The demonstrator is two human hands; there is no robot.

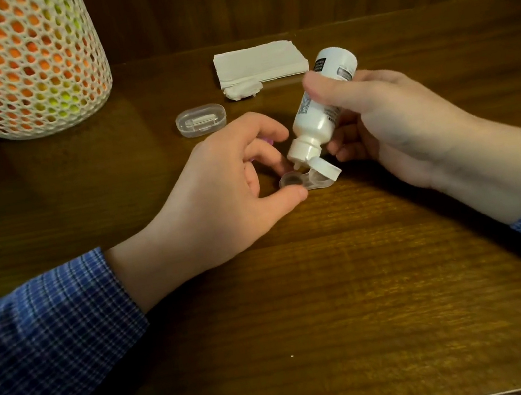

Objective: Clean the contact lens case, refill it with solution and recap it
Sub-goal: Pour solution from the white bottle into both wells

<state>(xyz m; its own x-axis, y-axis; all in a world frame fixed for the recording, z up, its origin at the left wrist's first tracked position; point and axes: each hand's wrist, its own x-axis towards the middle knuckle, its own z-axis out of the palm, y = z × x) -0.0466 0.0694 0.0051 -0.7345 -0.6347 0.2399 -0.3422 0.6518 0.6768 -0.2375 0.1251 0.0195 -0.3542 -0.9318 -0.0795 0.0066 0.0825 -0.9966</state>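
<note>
A clear contact lens case (301, 182) lies on the wooden table (337, 288), both wells uncapped. My left hand (226, 189) pinches its left well between thumb and fingers; a purple cap (268, 141) peeks out behind those fingers. My right hand (387, 112) grips a white solution bottle (319, 106), tipped nozzle-down, its flip lid hanging open. The nozzle tip sits just above the left well. The right well is partly hidden behind the bottle's lid.
A stack of folded white tissues (259, 62) lies at the back, with a crumpled tissue wad (242, 91) in front of it. A small clear plastic box (201, 120) sits left of that. A white mesh basket (9, 64) stands at the back left.
</note>
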